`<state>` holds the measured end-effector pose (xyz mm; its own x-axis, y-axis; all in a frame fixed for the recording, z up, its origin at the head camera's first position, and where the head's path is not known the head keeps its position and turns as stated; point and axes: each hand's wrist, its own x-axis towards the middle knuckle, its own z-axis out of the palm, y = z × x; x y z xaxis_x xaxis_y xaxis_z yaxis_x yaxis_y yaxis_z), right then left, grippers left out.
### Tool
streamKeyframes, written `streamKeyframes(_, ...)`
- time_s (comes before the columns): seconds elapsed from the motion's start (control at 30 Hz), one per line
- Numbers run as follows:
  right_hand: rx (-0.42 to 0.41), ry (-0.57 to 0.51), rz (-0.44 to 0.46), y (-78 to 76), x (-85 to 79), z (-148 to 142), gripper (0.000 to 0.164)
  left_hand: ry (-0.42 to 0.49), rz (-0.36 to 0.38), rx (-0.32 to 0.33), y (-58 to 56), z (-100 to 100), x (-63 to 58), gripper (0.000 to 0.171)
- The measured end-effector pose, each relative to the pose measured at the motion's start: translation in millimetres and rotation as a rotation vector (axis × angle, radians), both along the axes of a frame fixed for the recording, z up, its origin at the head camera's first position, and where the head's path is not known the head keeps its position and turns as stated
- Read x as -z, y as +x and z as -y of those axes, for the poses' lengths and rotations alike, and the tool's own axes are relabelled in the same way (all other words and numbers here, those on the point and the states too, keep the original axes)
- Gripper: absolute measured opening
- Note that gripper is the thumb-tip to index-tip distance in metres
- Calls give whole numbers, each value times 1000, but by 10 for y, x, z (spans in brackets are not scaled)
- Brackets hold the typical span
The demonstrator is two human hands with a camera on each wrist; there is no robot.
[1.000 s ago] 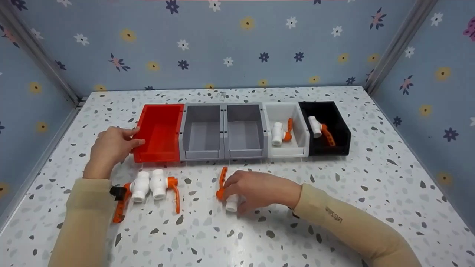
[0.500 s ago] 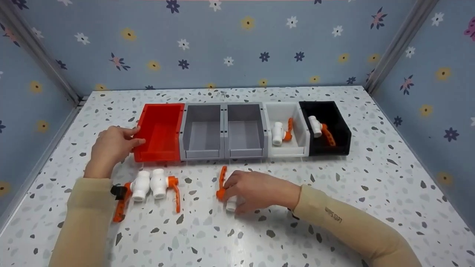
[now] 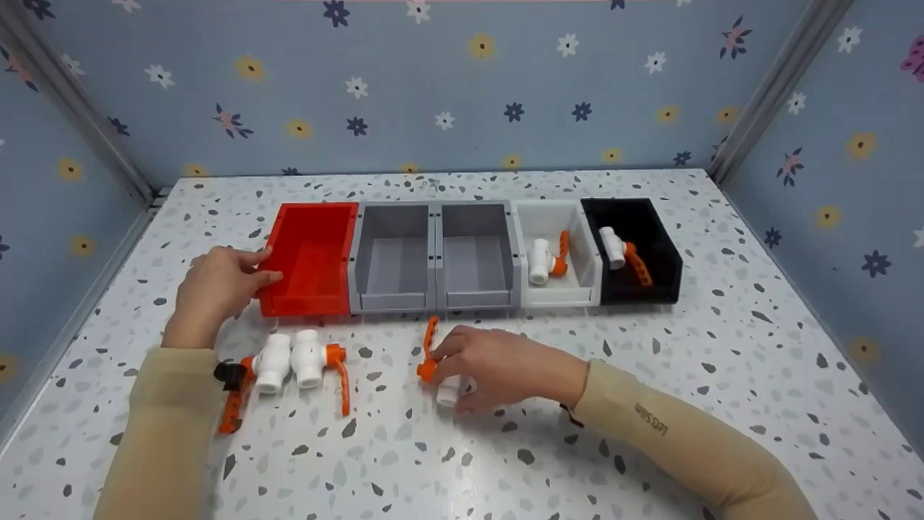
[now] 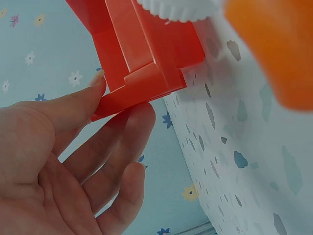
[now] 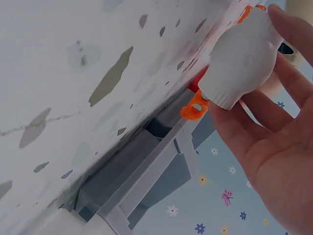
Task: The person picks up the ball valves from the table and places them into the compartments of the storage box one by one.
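My left hand pinches the side wall of the red bin, thumb inside and fingers outside, as the left wrist view shows. In front of the bins, my right hand grips a white plastic ball valve by its body. The valve's orange lever points toward the bins, and part of the body is hidden behind the fingers. Two more ball valves lie side by side near my left forearm: one with its lever to the left, the other with its lever to the right.
Joined in a row with the red bin are two grey bins, a white bin and a black bin. One ball valve lies in the white bin, another in the black. Flowered panels enclose the speckled table.
My right hand has shifted slightly toward the bins and to the left, carrying the ball valve along. The left hand stays on the red bin's wall.
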<state>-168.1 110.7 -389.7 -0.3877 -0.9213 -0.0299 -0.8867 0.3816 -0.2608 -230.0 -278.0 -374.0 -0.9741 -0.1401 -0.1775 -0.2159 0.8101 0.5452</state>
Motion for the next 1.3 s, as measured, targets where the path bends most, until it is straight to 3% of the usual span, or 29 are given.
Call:
streamKeyframes(0.33,-10,-62,-36,-37,-61,1,36,19,10,-8,-8,10,13,61)
streamKeyframes(1.3,108,-153,-10,-250,-228,-84,34,20,22,-15,-1,16,5,62)
